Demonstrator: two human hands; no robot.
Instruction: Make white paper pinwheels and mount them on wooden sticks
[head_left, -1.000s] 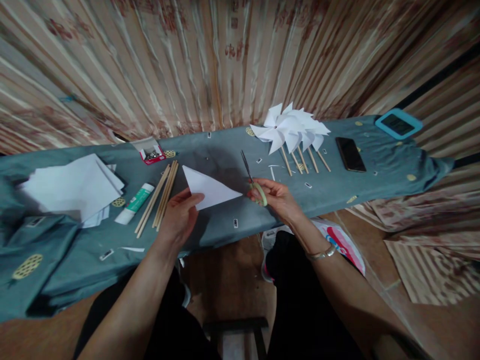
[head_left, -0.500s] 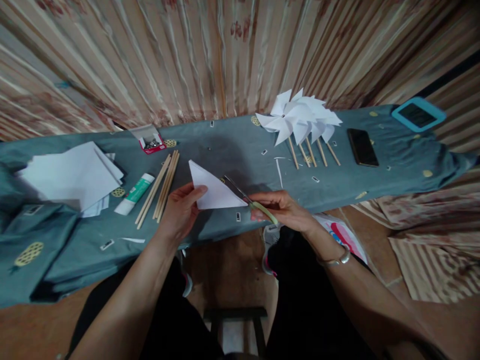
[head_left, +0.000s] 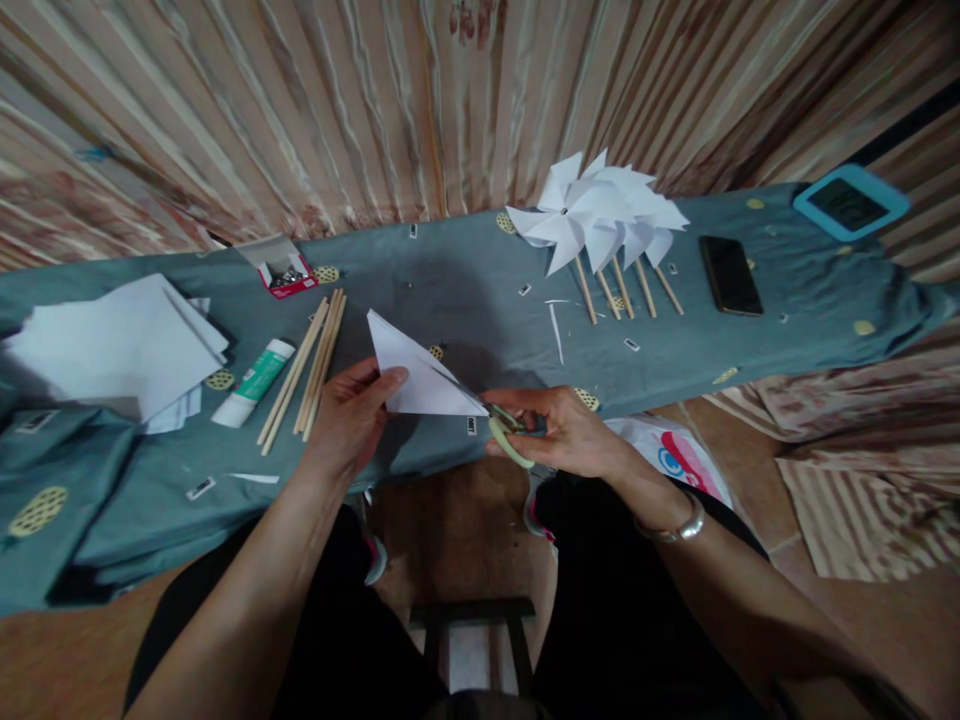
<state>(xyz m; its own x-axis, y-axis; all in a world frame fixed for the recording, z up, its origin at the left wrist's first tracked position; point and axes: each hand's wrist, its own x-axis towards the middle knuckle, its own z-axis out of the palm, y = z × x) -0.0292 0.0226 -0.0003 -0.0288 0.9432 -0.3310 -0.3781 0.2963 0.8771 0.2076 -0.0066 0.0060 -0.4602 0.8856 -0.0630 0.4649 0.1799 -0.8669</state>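
Note:
A white sheet of paper folded into a triangle [head_left: 412,370] is pinched between the thumb and fingers of my left hand [head_left: 356,405], just above the table's front edge. My right hand [head_left: 566,430] grips scissors [head_left: 508,438] with pale green handles. Their blades lie at the paper's right-hand corner and along its slanting edge, partly hidden by the paper. Left of my left hand lie several wooden sticks [head_left: 304,375] and a green-and-white glue tube [head_left: 255,382]. Several white paper pinwheels [head_left: 592,215] on sticks lie overlapped beyond my right hand.
White paper sheets [head_left: 120,345] are stacked at the left of the cloth-covered table [head_left: 450,260]. A small red-and-white box [head_left: 286,278] holds metal pieces. Thin paper strips [head_left: 556,332] lie about. At the right are a black phone [head_left: 730,275] and a blue-framed device [head_left: 852,203].
The scissors have turned and moved onto the paper's slanting edge, with their handles now spread apart. My left hand still holds the folded paper. The view has shifted slightly.

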